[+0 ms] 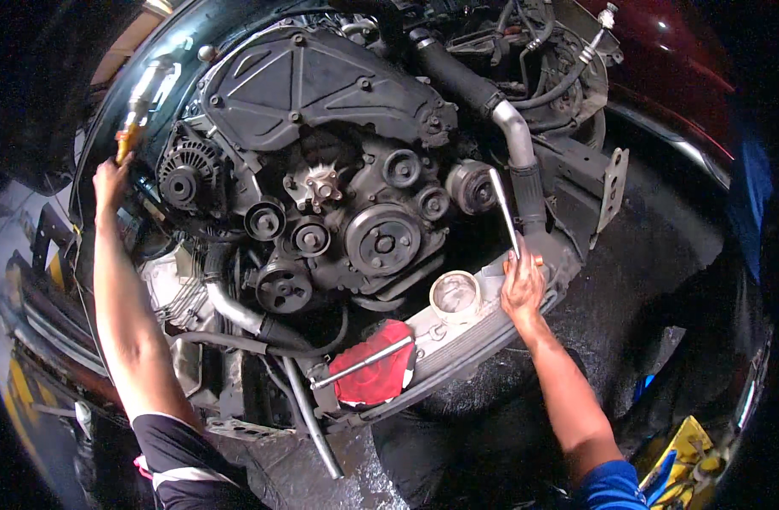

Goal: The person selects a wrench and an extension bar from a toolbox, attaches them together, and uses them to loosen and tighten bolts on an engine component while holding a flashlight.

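Grimy black cast metal fills the middle of the frame: an exposed engine front (321, 170) with its ribbed timing cover and a cluster of dark round pulleys (381, 242). The right hand (523, 285), at centre right, is closed around the lower end of a long bright steel wrench handle (504, 208) that rises up and to the left toward a small grey pulley (472, 185) beside the silver pipe elbow (517, 136). The left hand (110, 180), at the upper left, is curled on the edge of the dark bodywork, just below a yellow-tipped tool or fitting (127, 140); whether it grips that piece I cannot tell.

A slip looks like the main risk: if the wrench head jumps off its seat, the knuckles would likely drive into the grey bracket (612, 183) or the pipe, both close by. The handle's swing seems tight, hemmed between the pipe and the pulleys. A round white-rimmed dish (456, 293), a red rag (372, 374) and a loose steel bar (364, 364) sit on the pale front beam (483, 327) just beside the wrist, and a jolt could knock them off. Open room lies mostly at lower right, over the dark floor (627, 280).
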